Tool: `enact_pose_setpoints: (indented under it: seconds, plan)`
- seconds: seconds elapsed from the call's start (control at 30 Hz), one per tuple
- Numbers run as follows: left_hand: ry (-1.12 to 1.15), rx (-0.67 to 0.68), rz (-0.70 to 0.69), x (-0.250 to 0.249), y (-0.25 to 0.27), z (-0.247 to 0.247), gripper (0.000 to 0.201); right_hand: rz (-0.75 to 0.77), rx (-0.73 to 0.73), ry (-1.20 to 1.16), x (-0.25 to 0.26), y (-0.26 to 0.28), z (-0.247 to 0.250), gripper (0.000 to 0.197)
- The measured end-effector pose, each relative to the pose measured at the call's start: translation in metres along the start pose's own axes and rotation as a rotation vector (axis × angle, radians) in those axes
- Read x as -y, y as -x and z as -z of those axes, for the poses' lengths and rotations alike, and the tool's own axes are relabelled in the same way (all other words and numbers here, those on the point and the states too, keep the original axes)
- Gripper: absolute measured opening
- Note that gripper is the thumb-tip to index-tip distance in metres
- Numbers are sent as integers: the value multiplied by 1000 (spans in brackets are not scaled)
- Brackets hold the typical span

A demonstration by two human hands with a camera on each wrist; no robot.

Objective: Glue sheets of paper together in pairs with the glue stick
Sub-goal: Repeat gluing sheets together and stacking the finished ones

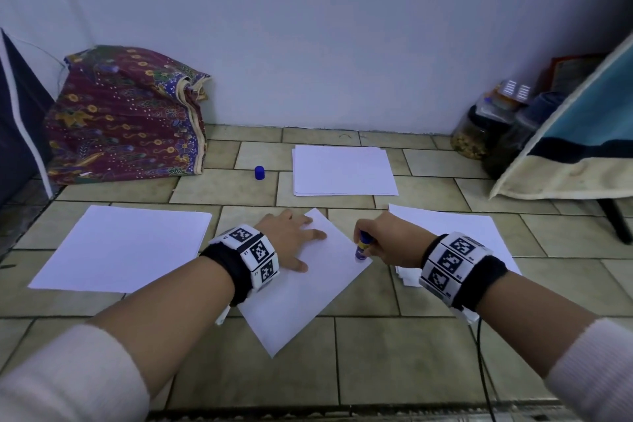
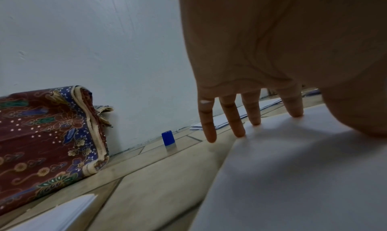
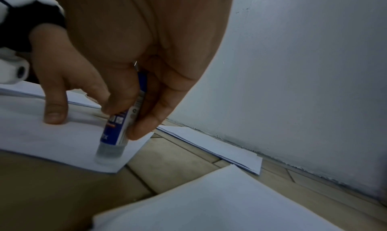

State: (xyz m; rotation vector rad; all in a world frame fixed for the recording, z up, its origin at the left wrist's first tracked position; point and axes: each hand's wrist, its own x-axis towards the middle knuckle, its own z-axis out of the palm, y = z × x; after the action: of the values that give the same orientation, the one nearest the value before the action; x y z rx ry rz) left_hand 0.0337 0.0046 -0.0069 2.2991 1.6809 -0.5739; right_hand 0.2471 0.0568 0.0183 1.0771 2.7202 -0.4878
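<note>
A white sheet (image 1: 301,298) lies turned at an angle on the tiled floor in front of me. My left hand (image 1: 291,240) presses flat on its upper part, fingers (image 2: 232,118) spread and straight. My right hand (image 1: 380,240) grips a blue-and-white glue stick (image 1: 362,246) upright, its clear tip (image 3: 108,153) down on the sheet's right corner. The stick's blue cap (image 1: 259,172) stands on the floor farther back. Other white paper lies around: a stack at the left (image 1: 123,247), one at the back (image 1: 342,169), one at the right (image 1: 479,233).
A folded patterned cloth (image 1: 126,116) sits against the wall at the back left. Jars (image 1: 486,127) and a blue-and-cream fabric (image 1: 582,134) crowd the back right corner. A black cable (image 1: 484,370) runs from my right wrist.
</note>
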Motion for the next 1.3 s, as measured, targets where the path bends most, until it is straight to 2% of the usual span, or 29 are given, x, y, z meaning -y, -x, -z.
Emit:
enact_pose_setpoints:
  seconds: [0.13, 0.27, 0.37, 0.43, 0.57, 0.73, 0.9, 1.1, 1.3]
  plan:
    - [-46, -64, 30, -2, 2, 2, 74, -72, 23, -45, -4, 4, 7, 19]
    - [-50, -195, 37, -8, 5, 0, 81, -146, -222, -239, -9, -2, 18, 20]
    - [76, -166, -42, -11, 6, -3, 71, -198, -326, -328, -7, -14, 19, 19]
    - [84, -122, -26, -12, 5, -2, 67, -227, -352, -380, -4, -24, 15, 16]
    - [19, -144, 87, -2, 8, -1, 78, -254, -351, -479, 9, -43, 9, 15]
    - [173, -98, 153, 9, 8, -9, 87, -199, -368, -465, 28, -68, 7, 11]
    - [223, -98, 187, 6, 12, -12, 91, -169, -339, -433, 46, -98, 5, 22]
    - [233, -76, 197, 6, 13, -11, 93, -160, -252, -270, 54, -116, 8, 25]
    - [219, -73, 189, 5, 13, -10, 97, -90, -132, -82, 52, -102, 22, 25]
